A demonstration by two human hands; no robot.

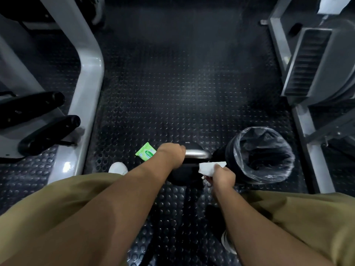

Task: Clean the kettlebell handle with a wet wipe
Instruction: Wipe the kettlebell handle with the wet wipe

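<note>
A black kettlebell (184,175) stands on the studded rubber floor between my knees. Its shiny metal handle (197,154) runs left to right across the top. My left hand (171,154) is closed around the left end of the handle. My right hand (222,174) pinches a white wet wipe (208,168) just below the handle's right end; whether the wipe touches the metal is unclear. A green wet-wipe packet (146,151) lies flat on the floor, left of the kettlebell.
A black bin (263,156) lined with a clear bag stands right of the kettlebell, touching or nearly so. Grey gym machine frames flank the floor at left (90,89) and right (307,77). Black padded rollers (50,134) jut out at left. A white shoe (118,168) shows.
</note>
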